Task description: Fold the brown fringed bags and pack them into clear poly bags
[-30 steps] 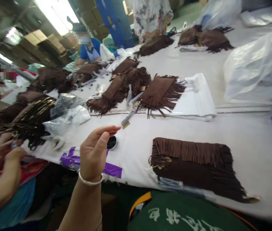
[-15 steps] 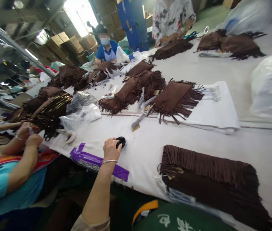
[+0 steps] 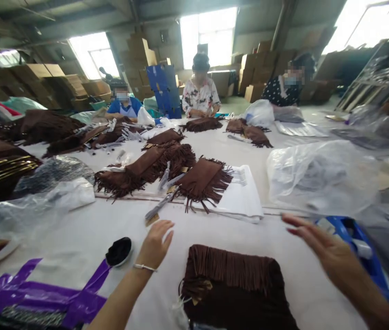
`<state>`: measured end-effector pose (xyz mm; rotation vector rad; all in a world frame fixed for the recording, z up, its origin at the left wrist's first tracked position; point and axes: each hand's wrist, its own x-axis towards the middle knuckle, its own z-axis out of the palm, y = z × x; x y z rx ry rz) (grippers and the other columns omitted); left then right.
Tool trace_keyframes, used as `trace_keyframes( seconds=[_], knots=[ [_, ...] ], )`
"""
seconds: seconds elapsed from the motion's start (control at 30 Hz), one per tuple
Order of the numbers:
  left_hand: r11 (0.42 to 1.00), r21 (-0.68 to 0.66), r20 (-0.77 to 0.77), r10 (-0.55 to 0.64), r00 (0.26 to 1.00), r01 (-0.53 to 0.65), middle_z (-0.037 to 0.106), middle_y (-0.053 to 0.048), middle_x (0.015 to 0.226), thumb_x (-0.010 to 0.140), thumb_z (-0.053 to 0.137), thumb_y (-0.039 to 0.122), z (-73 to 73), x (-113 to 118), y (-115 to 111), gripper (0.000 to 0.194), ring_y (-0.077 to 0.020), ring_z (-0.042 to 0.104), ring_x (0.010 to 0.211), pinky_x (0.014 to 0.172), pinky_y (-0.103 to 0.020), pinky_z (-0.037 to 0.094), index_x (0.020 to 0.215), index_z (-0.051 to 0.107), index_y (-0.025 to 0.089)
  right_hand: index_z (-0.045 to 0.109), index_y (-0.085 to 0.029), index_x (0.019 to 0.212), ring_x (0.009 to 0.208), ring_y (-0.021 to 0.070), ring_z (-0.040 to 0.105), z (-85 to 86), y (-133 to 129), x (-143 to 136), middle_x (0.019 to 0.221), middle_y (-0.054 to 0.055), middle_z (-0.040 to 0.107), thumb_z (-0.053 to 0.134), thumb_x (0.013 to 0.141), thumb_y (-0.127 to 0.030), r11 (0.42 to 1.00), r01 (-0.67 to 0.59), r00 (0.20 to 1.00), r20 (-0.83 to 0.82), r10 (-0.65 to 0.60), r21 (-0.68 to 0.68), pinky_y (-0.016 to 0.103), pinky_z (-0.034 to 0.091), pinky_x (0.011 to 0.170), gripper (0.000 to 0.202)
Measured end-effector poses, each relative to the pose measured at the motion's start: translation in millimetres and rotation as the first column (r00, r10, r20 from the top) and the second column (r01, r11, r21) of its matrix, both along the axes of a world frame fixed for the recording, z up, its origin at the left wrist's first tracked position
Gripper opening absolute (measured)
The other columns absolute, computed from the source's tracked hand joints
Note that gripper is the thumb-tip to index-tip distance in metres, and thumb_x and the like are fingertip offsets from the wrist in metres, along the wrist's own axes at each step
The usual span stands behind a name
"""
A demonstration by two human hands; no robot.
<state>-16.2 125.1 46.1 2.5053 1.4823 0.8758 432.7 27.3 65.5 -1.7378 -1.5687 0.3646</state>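
Observation:
A dark brown fringed bag (image 3: 230, 275) lies on the white table in front of me, with small tags and a pale cord at its left corner. Above and left of it, my left hand (image 3: 155, 243) hovers with its fingers apart and nothing in them. To the left of that hand sits a small round object (image 3: 118, 252), black on top with a pale rim. On the other side, my right hand (image 3: 321, 247) is open and empty, beside a blue tape dispenser (image 3: 355, 243).
Purple tape (image 3: 43, 295) covers part of the table's near left edge. More brown fringed pieces (image 3: 204, 181) lie across the middle, one on a folded white sheet (image 3: 242, 197). A clear plastic bag (image 3: 321, 176) bulges at the right. Several people sit across the table.
The view has swung right and levelled. My left hand has come away from the black round object. My right hand and the blue tape dispenser have come into view.

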Motion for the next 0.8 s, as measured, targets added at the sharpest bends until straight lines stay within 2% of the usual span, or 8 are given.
trace_keyframes(
  seconds=[0.07, 0.13, 0.23, 0.33, 0.43, 0.6, 0.67, 0.8],
  knots=[
    [0.974, -0.042, -0.006, -0.224, 0.975, 0.223, 0.06, -0.01, 0.113, 0.09, 0.043, 0.02, -1.0, 58.2, 16.6, 0.026, -0.0214, 0.054, 0.108, 0.095, -0.039, 0.046, 0.11, 0.059, 0.019, 0.061, -0.028, 0.115, 0.11, 0.0225, 0.058, -36.3, -4.2, 10.0, 0.119, 0.002, 0.063, 0.048, 0.088, -0.043, 0.996, -0.054, 0.998, 0.032, 0.057, -0.073, 0.038, 0.048, 0.097, 0.033],
    [0.924, -0.094, -0.091, -0.379, 0.921, 0.371, 0.059, -0.01, 0.114, 0.089, 0.044, 0.017, -5.7, 114.0, 37.0, 0.027, -0.0202, 0.053, 0.108, 0.096, -0.036, 0.045, 0.113, 0.057, 0.017, 0.064, -0.028, 0.111, 0.112, 0.0245, 0.057, -81.9, -12.3, 18.8, 0.118, 0.002, 0.063, 0.048, 0.086, -0.044, 0.995, -0.068, 0.995, 0.068, 0.073, -0.069, 0.041, 0.046, 0.099, 0.034],
    [0.891, -0.214, -0.285, -0.449, 0.847, 0.401, 0.059, -0.014, 0.109, 0.089, 0.042, 0.011, -17.3, 184.1, 68.7, 0.027, -0.023, 0.054, 0.103, 0.091, -0.039, 0.046, 0.111, 0.057, 0.011, 0.065, -0.026, 0.109, 0.113, 0.0255, 0.056, -132.1, -22.1, 27.2, 0.12, 0.005, 0.062, 0.048, 0.086, -0.04, 0.999, -0.044, 0.993, 0.112, 0.043, 0.004, 0.046, 0.044, 0.101, 0.032],
    [0.9, -0.268, -0.36, -0.423, 0.831, 0.343, 0.06, -0.022, 0.095, 0.085, 0.04, 0.003, -31.4, 229.6, 91.6, 0.023, -0.0297, 0.055, 0.094, 0.078, -0.045, 0.048, 0.095, 0.061, 0.004, 0.065, -0.026, 0.109, 0.114, 0.0259, 0.055, -146.1, -23.3, 30.9, 0.119, 0.006, 0.062, 0.047, 0.087, -0.035, 0.998, -0.05, 0.989, 0.139, 0.046, 0.024, 0.047, 0.044, 0.102, 0.03],
    [0.892, -0.331, -0.357, -0.42, 0.834, 0.307, 0.06, -0.023, 0.088, 0.081, 0.043, 0.001, -42.8, 245.9, 105.8, 0.02, -0.0314, 0.054, 0.093, 0.075, -0.044, 0.046, 0.081, 0.062, 0.005, 0.065, -0.028, 0.108, 0.116, 0.0256, 0.054, -144.5, -20.5, 33.4, 0.12, 0.006, 0.061, 0.045, 0.087, -0.03, 0.998, -0.068, 0.989, 0.134, 0.066, 0.006, 0.047, 0.045, 0.1, 0.029],
    [0.852, -0.469, -0.212, -0.364, 0.907, 0.232, 0.063, -0.011, 0.089, 0.08, 0.059, 0.018, -45.2, 228.7, 135.9, 0.008, -0.0229, 0.055, 0.089, 0.079, -0.033, 0.043, 0.082, 0.064, 0.011, 0.067, -0.03, 0.106, 0.117, 0.0241, 0.053, -147.9, -19.0, 36.0, 0.121, 0.004, 0.06, 0.043, 0.087, -0.027, 0.998, -0.049, 0.996, 0.077, 0.051, -0.028, 0.045, 0.045, 0.101, 0.03],
    [0.801, -0.562, -0.125, -0.331, 0.935, 0.208, 0.064, -0.006, 0.079, 0.079, 0.061, 0.026, -44.1, 219.5, 149.2, 0.014, -0.0177, 0.057, 0.076, 0.069, -0.027, 0.044, 0.08, 0.066, 0.013, 0.067, -0.03, 0.104, 0.116, 0.0241, 0.054, -151.0, -19.2, 36.7, 0.12, 0.004, 0.061, 0.044, 0.086, -0.027, 0.999, -0.043, 0.997, 0.063, 0.044, -0.022, 0.044, 0.046, 0.1, 0.03],
    [0.681, -0.706, 0.041, -0.236, 0.971, 0.195, 0.059, 0.001, 0.059, 0.078, 0.062, 0.029, -46.5, 213.0, 166.2, 0.02, -0.0111, 0.052, 0.055, 0.052, -0.02, 0.039, 0.079, 0.068, 0.011, 0.069, -0.03, 0.103, 0.114, 0.0243, 0.055, -154.9, -18.2, 38.4, 0.118, 0.004, 0.063, 0.044, 0.086, -0.025, 0.999, -0.047, 0.997, 0.064, 0.046, 0.0, 0.043, 0.048, 0.098, 0.03]
  ],
)
